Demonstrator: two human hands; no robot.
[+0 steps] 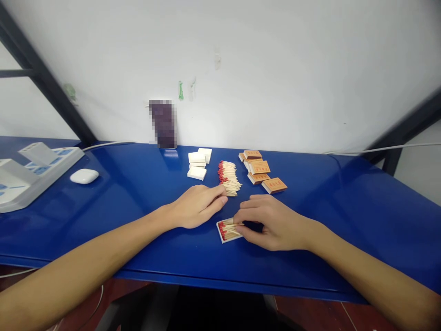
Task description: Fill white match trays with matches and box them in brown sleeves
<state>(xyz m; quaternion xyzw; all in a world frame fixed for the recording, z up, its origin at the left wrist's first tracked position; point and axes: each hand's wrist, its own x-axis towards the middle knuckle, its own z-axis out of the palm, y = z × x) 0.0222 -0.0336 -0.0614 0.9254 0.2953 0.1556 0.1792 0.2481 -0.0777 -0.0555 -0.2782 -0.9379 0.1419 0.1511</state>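
A small white matchbox tray [222, 241] lies on the blue table, with red-headed matches [228, 230] inside. My right hand [270, 220] reaches over its right side, thumb and fingertips pinched on matches there; the fingers hide part of the tray. Beyond the tray is a loose pile of matches [228, 174], red heads mostly to the left. My left hand [200, 207] rests at the pile's near left edge, its fingers closed together and the fingertips touching it. Whether anything is between those fingertips cannot be made out.
Several white tray pieces [197, 173] are stacked left of the pile. Several orange-brown matchbox sleeves [274, 185] lie to its right. A white rounded case [84, 176] and a power strip [44, 177] sit at the left. A blurred dark panel [165, 124] leans on the wall.
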